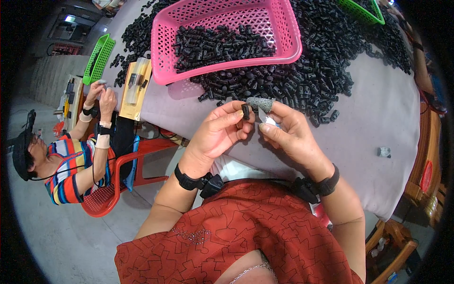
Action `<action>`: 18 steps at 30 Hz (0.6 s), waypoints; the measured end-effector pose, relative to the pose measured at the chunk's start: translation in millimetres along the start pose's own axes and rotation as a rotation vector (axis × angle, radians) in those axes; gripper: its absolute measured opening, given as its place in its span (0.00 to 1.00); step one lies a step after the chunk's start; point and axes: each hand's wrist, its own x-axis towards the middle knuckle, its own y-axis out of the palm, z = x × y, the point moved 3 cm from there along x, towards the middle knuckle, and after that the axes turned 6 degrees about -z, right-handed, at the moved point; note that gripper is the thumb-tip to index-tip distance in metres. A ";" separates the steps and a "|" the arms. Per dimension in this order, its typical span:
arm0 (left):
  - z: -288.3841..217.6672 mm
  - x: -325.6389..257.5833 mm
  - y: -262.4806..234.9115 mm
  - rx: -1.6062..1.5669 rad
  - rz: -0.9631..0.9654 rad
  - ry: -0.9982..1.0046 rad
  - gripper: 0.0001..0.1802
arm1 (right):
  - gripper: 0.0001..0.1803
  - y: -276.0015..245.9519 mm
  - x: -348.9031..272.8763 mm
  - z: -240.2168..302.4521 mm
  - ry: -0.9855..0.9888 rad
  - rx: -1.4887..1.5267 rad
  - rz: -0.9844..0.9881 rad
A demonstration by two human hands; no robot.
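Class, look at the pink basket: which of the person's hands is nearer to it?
The left hand. It sits just below the pink basket's near left corner, pinching a small black part. The right hand is further right, below the loose black pile.

A small workshop for hand sorting or assembly of plastic parts. A bench (378,118) draped in grey cloth carries a large heap of small black plastic parts (312,61), with more of them in a pink perforated basket (283,28); green baskets (98,59) stand at the bench edges. A second person (71,165) in a striped shirt sits on a red plastic chair (106,199) at the same bench, working with both hands. The floor is bare concrete (56,236).
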 end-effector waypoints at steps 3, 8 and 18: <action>-1.7 0.3 -2.9 0.036 -0.029 0.024 0.11 | 0.20 -2.0 -0.1 -1.9 0.002 -0.050 -0.004; -0.8 -0.7 -8.2 0.045 -0.016 0.014 0.11 | 0.19 -1.4 0.2 -4.3 -0.029 -0.040 -0.010; -1.5 -0.2 -2.6 0.064 -0.029 -0.007 0.14 | 0.20 -0.3 0.5 2.0 -0.010 -0.102 -0.022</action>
